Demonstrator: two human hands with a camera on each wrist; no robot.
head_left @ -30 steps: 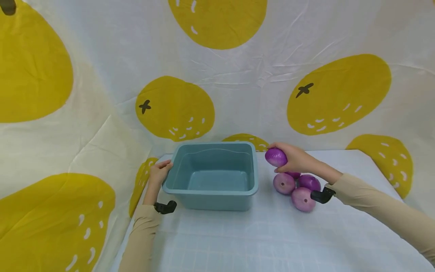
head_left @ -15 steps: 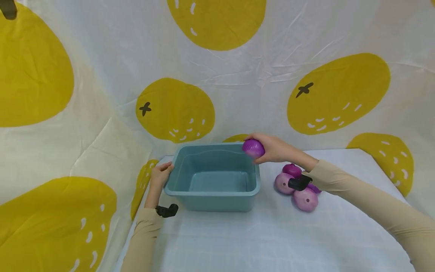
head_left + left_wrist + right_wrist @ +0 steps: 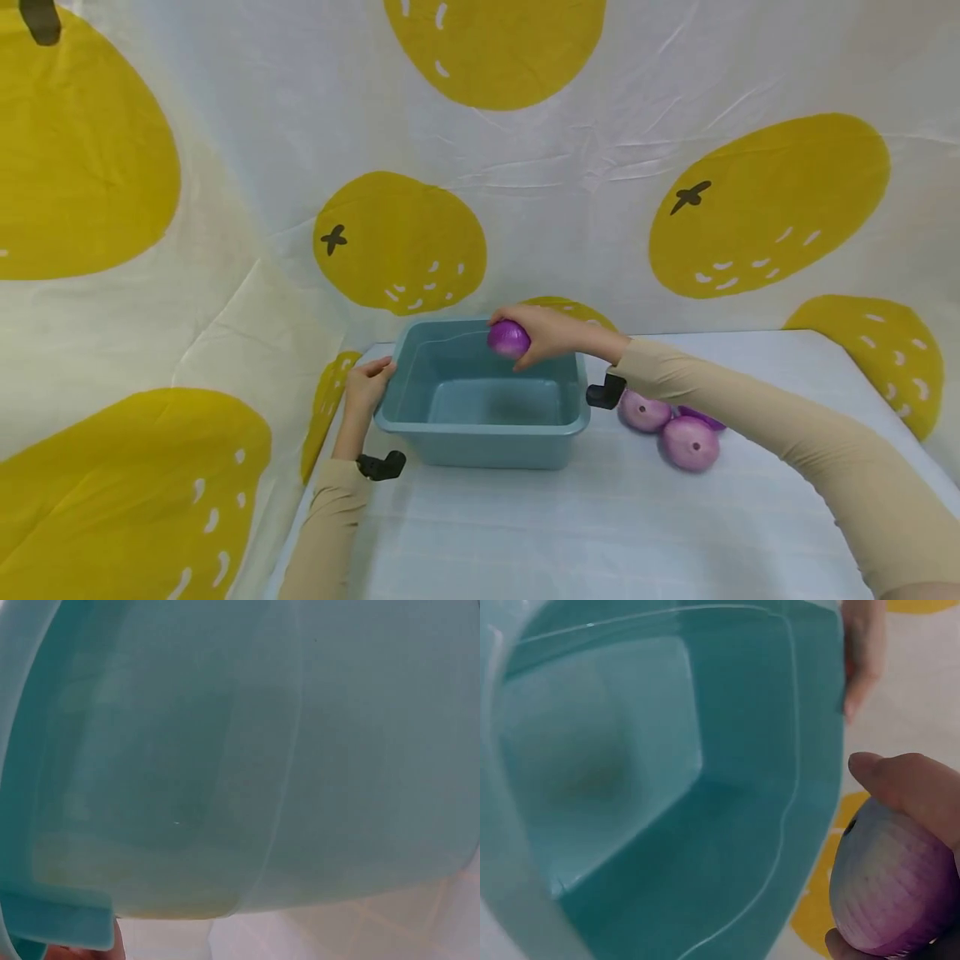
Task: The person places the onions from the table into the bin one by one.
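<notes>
From the head camera we see the right hand (image 3: pixel 551 332) above the tub (image 3: pixel 480 450), fingers and thumb curled round a purple onion (image 3: pixel 508 339). The left hand (image 3: pixel 367 385) touches the tub's left rim; part of its fingers is hidden, so we cannot tell how far they curl. To the tub's right, three more onions (image 3: pixel 690 443) lie close together on the table (image 3: pixel 585 533), partly covered by the right sleeve (image 3: pixel 750 408). In the left wrist view, the tub's wall fills most of what we see, with a bit of finger (image 3: pixel 82 952) just under the rim. The right wrist view gives us the thumb (image 3: pixel 911 780) across the held onion, its pale side and dark end spot, which the head camera hides.
</notes>
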